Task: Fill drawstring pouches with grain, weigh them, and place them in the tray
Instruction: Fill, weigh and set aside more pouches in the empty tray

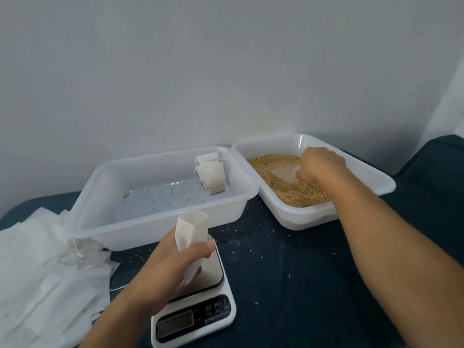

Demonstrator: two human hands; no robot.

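My left hand (173, 262) grips a cream drawstring pouch (192, 231) upright above the scale (198, 297), its mouth open at the top. My right hand (319, 164) reaches into the right tray (376, 177) of brown grain (296, 192); its fingers are curled down in the grain and what they hold is hidden. A bare patch of tray floor shows beside that hand. Two filled pouches (211, 175) lean in the far right corner of the left tray (160, 229).
A heap of white empty pouches and cloth (37, 267) lies at the left on the dark blue cover. Loose grains are scattered on the cover between the trays and the scale. A white wall stands right behind both trays.
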